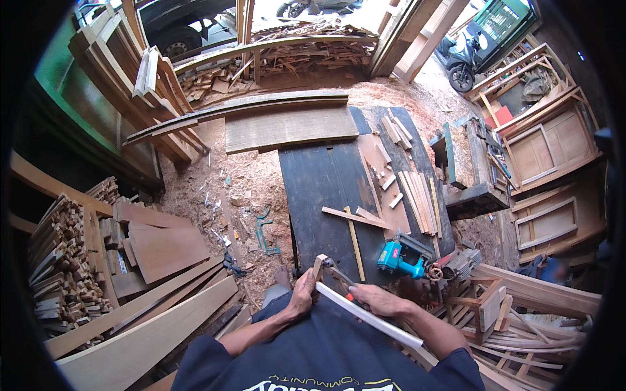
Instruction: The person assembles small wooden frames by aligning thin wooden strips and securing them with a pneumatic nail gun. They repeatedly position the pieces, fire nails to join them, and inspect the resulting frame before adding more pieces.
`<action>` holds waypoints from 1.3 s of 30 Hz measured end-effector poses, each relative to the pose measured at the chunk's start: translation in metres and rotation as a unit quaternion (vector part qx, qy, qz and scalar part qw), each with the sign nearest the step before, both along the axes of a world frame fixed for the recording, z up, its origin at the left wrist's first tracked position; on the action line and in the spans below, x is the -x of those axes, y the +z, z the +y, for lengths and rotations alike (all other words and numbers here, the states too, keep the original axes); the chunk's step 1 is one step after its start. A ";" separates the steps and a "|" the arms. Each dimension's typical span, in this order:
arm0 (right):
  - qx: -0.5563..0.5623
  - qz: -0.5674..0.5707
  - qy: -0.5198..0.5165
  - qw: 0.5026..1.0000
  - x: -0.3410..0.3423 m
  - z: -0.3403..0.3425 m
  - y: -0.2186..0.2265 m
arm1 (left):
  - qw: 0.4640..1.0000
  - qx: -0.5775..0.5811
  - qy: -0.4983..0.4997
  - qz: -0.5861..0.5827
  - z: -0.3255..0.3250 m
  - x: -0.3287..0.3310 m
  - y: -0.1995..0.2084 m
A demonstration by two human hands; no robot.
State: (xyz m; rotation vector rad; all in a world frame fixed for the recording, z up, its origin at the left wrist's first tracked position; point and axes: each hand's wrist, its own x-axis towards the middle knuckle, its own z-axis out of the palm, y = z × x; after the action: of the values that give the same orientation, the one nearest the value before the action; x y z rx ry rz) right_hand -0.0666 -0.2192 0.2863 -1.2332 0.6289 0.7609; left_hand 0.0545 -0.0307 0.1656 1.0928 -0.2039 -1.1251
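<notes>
The pale wooden strip slants through the lower centre of the frame; we judge it light, stiff and hardly slippery, best gripped near its ends, where it should flex least. Our left hand closes around the small wooden block beside its upper end; our right hand grips a metal tool.

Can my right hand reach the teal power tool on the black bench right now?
Likely yes: the teal power tool lies just ahead of the right hand, with nothing evident between them. That hand holds an orange-marked tool, though, so it may need freeing first.
</notes>
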 end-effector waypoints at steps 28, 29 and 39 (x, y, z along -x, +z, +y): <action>0.095 -0.055 -0.003 0.994 -0.005 0.002 -0.021 | 0.995 0.057 0.027 0.081 -0.001 0.000 -0.012; 0.098 -0.041 -0.009 0.994 -0.001 0.005 -0.023 | 0.996 0.061 0.029 0.061 -0.002 0.001 -0.012; 0.113 -0.088 0.063 0.988 -0.008 -0.004 -0.016 | 0.994 -0.007 -0.007 -0.113 0.002 -0.005 -0.024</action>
State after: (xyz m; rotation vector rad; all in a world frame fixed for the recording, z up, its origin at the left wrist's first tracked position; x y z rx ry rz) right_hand -0.0587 -0.2227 0.2704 -1.5418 0.5057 0.6884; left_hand 0.0594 -0.0287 0.1415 1.2336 -0.3833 -1.0159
